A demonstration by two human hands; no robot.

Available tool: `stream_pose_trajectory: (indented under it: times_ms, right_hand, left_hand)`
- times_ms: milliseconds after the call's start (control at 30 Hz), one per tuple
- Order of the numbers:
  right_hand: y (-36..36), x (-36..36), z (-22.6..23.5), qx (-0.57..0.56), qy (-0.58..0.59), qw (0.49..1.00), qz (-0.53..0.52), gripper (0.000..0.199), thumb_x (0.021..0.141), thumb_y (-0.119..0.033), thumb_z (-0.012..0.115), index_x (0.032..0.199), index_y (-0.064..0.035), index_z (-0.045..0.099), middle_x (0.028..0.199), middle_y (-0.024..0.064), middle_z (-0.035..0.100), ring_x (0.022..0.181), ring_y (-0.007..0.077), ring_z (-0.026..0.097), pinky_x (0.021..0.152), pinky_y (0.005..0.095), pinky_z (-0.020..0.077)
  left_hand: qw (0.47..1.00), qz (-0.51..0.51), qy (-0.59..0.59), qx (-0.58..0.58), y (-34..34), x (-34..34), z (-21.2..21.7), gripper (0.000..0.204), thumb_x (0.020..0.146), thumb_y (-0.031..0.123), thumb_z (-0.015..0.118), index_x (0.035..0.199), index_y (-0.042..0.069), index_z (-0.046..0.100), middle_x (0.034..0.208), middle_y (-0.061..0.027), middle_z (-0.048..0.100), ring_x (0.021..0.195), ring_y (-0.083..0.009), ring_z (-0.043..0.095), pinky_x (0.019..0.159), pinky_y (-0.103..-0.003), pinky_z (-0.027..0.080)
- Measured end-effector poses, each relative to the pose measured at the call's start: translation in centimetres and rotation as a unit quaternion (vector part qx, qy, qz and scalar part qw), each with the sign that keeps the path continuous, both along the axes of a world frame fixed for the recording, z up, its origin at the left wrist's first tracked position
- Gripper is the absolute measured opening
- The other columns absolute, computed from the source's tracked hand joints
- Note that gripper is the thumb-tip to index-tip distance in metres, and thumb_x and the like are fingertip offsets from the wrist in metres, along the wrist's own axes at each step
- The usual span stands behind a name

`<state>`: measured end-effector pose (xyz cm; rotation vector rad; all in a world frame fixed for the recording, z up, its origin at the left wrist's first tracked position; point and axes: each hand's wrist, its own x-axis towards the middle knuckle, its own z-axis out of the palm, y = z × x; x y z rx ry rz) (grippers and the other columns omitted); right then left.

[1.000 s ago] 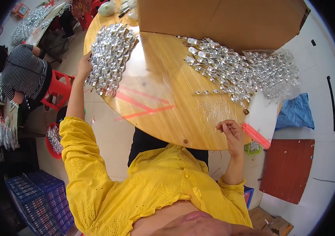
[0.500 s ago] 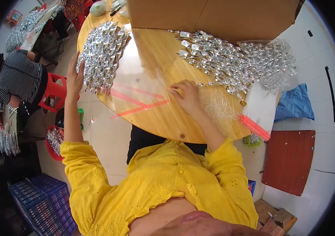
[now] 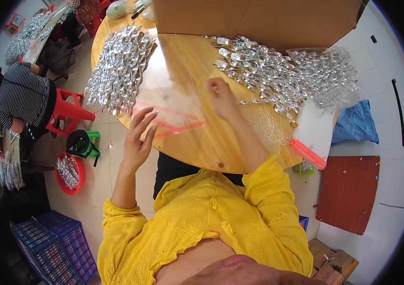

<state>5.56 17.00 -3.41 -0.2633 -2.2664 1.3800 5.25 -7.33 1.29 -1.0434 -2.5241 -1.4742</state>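
My left hand is open, fingers spread, over the table's near left edge beside a clear plastic bag with red stripes, which lies flat. Whether its fingertips touch the bag I cannot tell. Farther over the table, my right hand is curled closed and a little blurred; whatever it may hold is hidden. Left of the bag lies a pile of twisted silver foil strips. A second silver pile spreads beyond my right hand. Near my right forearm sits a loose tangle of pale thread.
A large cardboard box stands at the back of the round wooden table. Red-striped plastic hangs over the right edge, near a blue bag. On the left, a person in a striped shirt sits on a red stool.
My left hand has left the outer side of the left silver pile and come right and nearer, to the bag. My right hand has moved slightly farther away and curled closed.
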Motion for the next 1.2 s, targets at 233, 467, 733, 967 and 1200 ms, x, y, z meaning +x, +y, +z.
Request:
stream_pose_trajectory:
  times_ms: [233,467,733,967,1200]
  right_hand:
    - [7.1,10.5,15.4,-0.326,0.24,0.913,0.053,0.013,0.083,-0.016,0.047,0.088,-0.0041,0.048,0.07,0.0009,0.046,0.059,0.0062,0.037,0.053,0.0197,0.0316]
    - [5.9,19.4,18.3,-0.264,0.36,0.895,-0.017,0.017,0.084,-0.01,0.043,0.099,-0.0017,0.043,0.068,0.0047,0.045,0.052,0.0065,0.028,0.05,0.0183,0.0253]
    - [5.9,23.1,12.3,-0.282,0.243,0.919,-0.132,0.008,0.083,-0.007,0.043,0.089,-0.0025,0.044,0.065,0.0024,0.042,0.055,0.008,0.032,0.053,0.0186,0.0272]
    - [6.7,22.4,8.7,-0.233,0.111,0.935,-0.244,0.008,0.08,-0.009,0.05,0.085,-0.0019,0.049,0.064,0.0013,0.047,0.055,0.0055,0.038,0.051,0.0168,0.0278]
    - [6.6,21.8,6.2,-0.24,0.066,0.937,-0.247,0.009,0.08,-0.011,0.052,0.083,-0.0027,0.051,0.066,0.0007,0.052,0.057,0.0045,0.043,0.052,0.0157,0.0306]
  left_hand:
    - [0.996,-0.084,-0.034,0.011,7.2,0.2,-0.3,0.034,0.073,0.005,0.054,0.106,0.004,0.049,0.107,-0.0123,0.048,0.101,-0.0264,0.044,0.085,-0.03,0.035]
    - [0.976,-0.202,0.073,-0.034,17.6,-0.3,-3.6,0.036,0.066,0.009,0.059,0.1,-0.001,0.05,0.101,-0.0154,0.048,0.094,-0.0299,0.044,0.079,-0.036,0.039]
    - [0.95,-0.243,0.122,-0.152,24.4,-2.1,-4.9,0.024,0.062,0.003,0.051,0.085,0.0,0.056,0.081,-0.0175,0.055,0.081,-0.0319,0.052,0.076,-0.036,0.04]
    - [0.876,-0.377,0.061,-0.293,27.4,-6.9,3.4,0.034,0.064,0.023,0.059,0.096,0.011,0.059,0.073,-0.0107,0.061,0.065,-0.0209,0.058,0.062,-0.032,0.045]
    - [0.824,-0.407,-0.067,-0.388,24.6,-8.0,10.2,0.02,0.074,0.018,0.052,0.086,0.004,0.061,0.068,-0.0052,0.061,0.056,-0.0113,0.056,0.046,-0.024,0.043]
